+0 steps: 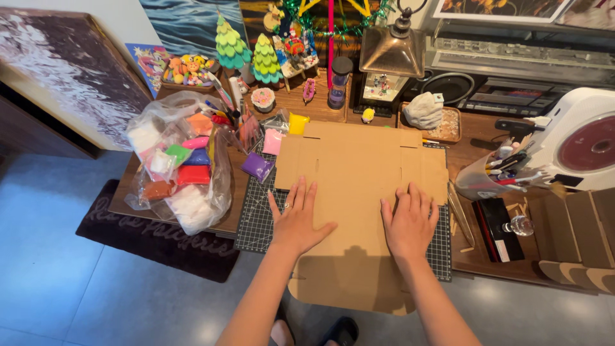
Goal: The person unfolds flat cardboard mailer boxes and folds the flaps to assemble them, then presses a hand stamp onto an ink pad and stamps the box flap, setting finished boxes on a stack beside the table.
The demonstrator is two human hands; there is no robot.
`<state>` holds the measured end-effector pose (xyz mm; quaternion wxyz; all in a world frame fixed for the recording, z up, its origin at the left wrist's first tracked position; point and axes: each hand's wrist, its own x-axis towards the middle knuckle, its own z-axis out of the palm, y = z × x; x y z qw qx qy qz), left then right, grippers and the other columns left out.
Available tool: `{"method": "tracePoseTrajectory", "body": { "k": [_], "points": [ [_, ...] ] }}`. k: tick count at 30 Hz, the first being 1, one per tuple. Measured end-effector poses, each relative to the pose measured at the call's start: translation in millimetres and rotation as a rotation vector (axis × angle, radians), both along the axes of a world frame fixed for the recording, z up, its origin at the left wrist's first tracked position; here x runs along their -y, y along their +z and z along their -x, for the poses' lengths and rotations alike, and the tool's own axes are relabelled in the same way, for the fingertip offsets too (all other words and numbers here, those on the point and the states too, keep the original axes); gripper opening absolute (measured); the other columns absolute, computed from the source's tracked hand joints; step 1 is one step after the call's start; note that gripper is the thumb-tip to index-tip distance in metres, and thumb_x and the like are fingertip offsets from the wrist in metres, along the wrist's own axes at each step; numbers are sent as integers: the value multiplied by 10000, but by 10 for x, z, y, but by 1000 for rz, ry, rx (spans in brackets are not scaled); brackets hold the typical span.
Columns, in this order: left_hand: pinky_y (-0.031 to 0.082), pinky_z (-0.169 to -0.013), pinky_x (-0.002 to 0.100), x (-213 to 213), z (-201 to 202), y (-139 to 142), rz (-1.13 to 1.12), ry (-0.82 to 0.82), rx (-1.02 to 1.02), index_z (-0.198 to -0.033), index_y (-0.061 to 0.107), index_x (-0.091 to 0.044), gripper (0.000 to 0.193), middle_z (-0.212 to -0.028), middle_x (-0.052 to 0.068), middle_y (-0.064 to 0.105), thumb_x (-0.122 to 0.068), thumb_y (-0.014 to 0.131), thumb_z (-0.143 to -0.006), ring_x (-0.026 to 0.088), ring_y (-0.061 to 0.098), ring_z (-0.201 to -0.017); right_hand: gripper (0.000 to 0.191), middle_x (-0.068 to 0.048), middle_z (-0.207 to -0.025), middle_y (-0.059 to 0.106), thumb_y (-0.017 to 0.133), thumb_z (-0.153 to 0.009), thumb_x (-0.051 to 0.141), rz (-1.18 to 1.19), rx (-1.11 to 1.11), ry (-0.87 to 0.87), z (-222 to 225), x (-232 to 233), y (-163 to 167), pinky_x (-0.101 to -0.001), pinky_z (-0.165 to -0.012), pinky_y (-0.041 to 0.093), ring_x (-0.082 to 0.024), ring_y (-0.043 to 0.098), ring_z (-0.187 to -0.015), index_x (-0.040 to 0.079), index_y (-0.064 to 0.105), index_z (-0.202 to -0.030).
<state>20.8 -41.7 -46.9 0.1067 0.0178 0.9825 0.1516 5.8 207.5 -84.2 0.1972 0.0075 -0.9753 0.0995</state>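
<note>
A flat, die-cut cardboard sheet point(362, 192) lies unfolded on a dark cutting mat point(253, 218) at the desk's point(477, 256) near edge, its lower part hanging past that edge. No flap looks raised yet, so by my judgement all the folding is yet to be done. The left hand point(296, 221) and right hand point(408, 221) both press palm-down on the sheet, fingers spread and grasping nothing, forearms reaching straight forward. A clear bag of coloured clay packs point(179, 160) sits at the left edge.
</note>
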Motion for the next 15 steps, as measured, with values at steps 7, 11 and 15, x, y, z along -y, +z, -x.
{"method": "tracePoseTrajectory", "body": {
  "k": [7, 11, 15],
  "points": [
    [-125, -1200, 656, 108, 62, 252, 80, -59, 153, -1574, 268, -181, 1150, -1710, 58, 92, -742, 731, -683, 161, 99, -1566, 435, -112, -1263, 643, 645, -954, 330, 4, -18, 63, -98, -50, 120, -468, -1138, 345, -296, 580, -1170, 56, 687, -1289],
    [-112, -1193, 672, 50, 13, 170, 121, -68, 122, -1550, 309, -137, 1069, -1697, 96, 107, -718, 712, -748, 179, 85, -1571, 431, -116, -1313, 654, 613, -960, 281, -3, -55, 177, -212, -177, 168, -478, -1252, 297, -296, 607, -1176, 29, 671, -1305],
    [-29, -1184, 692, -46, -134, 39, 229, -71, 3, -1546, 320, -129, 967, -1637, 140, 214, -692, 647, -831, 257, 169, -1531, 451, -108, -1387, 619, 613, -955, 280, 2, 70, 155, -246, -205, 262, -493, -1283, 248, -273, 578, -1272, 46, 648, -1339]
  ]
}}
